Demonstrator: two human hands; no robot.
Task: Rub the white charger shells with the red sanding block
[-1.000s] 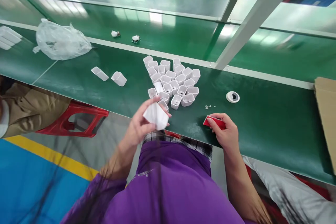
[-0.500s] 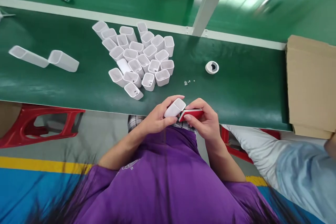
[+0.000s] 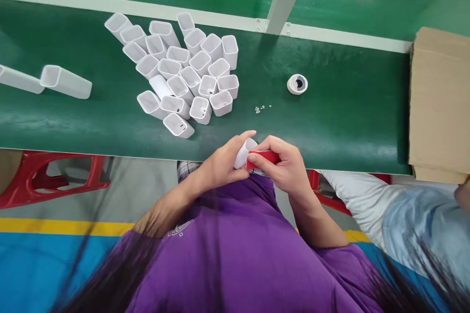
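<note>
My left hand point(image 3: 219, 165) is wrapped round a white plastic housing point(image 3: 241, 156), a hollow tube with rounded corners. Its open end tilts up and to the right. Between thumb and fingers, my right hand point(image 3: 288, 162) pinches a flat red block point(image 3: 270, 157), whose left end lies over the near side of the housing's rim. Whether the block presses on the rim I cannot tell. Both hands are at the table's near edge, in front of my body. Beyond them stands a cluster of similar white housings point(image 3: 178, 89), most with open ends up.
Two more housings point(image 3: 68, 83) lie at the left. Small white crumbs point(image 3: 259, 109) and a round white roll or ring point(image 3: 297, 84) are on the green table point(image 3: 348, 107). Cardboard point(image 3: 442, 107) covers the right end. A person in light blue point(image 3: 422, 225) sits close at the right.
The red block has turned its red face toward me and shifted left onto the housing's rim. The housing is tilted slightly differently in my left hand. The camera view has shifted and moved closer.
</note>
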